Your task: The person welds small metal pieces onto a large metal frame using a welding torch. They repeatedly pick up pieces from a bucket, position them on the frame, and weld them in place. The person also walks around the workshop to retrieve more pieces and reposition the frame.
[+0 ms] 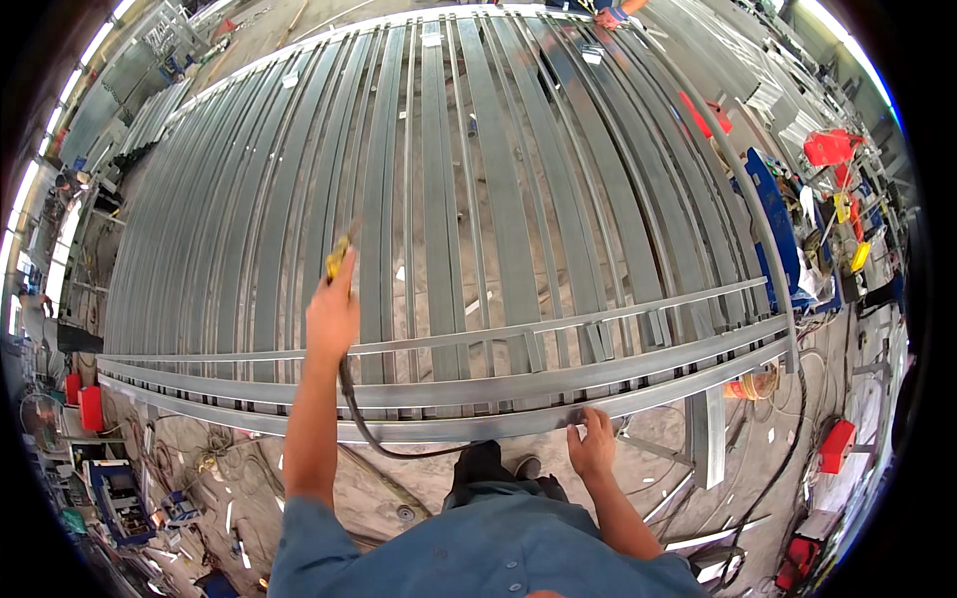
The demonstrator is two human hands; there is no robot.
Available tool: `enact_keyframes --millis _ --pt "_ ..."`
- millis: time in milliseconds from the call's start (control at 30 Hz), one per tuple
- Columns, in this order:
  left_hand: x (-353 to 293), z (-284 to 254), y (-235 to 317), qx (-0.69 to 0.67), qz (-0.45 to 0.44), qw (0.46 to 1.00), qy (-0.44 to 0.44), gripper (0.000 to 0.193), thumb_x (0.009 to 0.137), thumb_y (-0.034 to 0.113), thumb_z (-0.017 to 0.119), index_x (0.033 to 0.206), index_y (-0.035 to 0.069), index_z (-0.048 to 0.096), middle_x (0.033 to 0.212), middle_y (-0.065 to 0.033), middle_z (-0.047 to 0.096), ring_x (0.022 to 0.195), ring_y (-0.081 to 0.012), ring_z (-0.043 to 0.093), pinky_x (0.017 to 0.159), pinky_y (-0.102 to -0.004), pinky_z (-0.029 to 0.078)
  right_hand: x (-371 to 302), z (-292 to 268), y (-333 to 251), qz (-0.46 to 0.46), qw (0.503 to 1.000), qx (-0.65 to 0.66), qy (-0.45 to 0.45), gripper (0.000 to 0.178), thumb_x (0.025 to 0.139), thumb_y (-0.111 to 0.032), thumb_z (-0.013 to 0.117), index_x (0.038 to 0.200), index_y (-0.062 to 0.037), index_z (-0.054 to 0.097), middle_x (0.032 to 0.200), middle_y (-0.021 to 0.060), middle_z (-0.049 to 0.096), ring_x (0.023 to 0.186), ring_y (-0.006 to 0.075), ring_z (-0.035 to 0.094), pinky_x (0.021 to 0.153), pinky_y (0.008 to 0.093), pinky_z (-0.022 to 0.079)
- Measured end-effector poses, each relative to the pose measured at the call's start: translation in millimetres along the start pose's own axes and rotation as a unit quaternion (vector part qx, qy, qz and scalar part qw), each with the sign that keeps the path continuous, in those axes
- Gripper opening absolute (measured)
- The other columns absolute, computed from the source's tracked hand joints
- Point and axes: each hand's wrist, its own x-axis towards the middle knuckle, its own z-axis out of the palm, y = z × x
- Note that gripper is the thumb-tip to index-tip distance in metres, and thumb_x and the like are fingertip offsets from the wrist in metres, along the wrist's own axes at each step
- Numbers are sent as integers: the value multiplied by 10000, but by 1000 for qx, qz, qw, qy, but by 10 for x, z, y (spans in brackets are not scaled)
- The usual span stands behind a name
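Note:
My left hand (334, 314) is closed around a yellow welding electrode holder (338, 257), raised over the left-middle of a large metal frame. A dark cable (364, 424) hangs from this hand and curves right, below the frame's near edge. Long grey metal bars (440, 189) run side by side away from me, with gaps between them. Across their near ends lie a thin strip (449, 342) and thicker near rails (469, 389). My right hand (594, 446) touches the nearest rail with its fingertips, fingers slightly apart, nothing held in it.
At the far right edge, another person's gloved hand (610, 17) is near the bars. A grey pipe (743, 179) arches along the right side. Beyond it stands a blue panel (773, 224) with tools. Cables and scraps litter the floor (399, 488); a red box (837, 446) stands right.

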Motion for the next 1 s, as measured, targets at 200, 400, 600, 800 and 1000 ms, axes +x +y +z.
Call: enact_keyframes --millis 200,400,600,800,1000 --pt "1073 774 -478 29 9 995 -99 779 847 86 560 1584 283 404 1180 -257 702 1068 -485 664 925 -547 523 -159 49 -161 5 996 92 -16 492 874 -150 743 1331 -50 591 1296 136 581 945 258 683 740 385 568" --pt "991 1308 -303 48 -116 966 -224 961 877 134 599 1665 151 50 1207 -346 661 1132 -473 662 956 -532 531 -485 77 4 90 991 101 2 518 861 -132 743 1344 -35 583 1299 152 575 920 246 682 731 374 569" --pt "818 1577 -364 117 -115 962 -217 989 886 166 628 1643 55 3 1451 -371 467 1261 -517 576 1020 -528 516 -655 36 123 121 989 86 -26 525 864 -156 735 1346 -18 578 1306 158 587 915 236 693 803 398 560" --pt "625 1485 -182 169 -103 947 -253 925 861 189 660 1625 49 158 1322 -313 616 1180 -463 649 978 -516 544 -772 -34 349 112 989 89 -31 533 862 -157 736 1351 -20 575 1284 168 604 906 250 708 811 401 568" --pt "-54 1237 -217 138 -73 982 -105 794 824 204 727 1531 33 408 1273 -268 653 1198 -437 630 1009 -499 506 -1070 -394 769 120 984 123 -43 536 876 -185 730 1361 -29 564 1320 172 606 946 288 726 835 428 577"
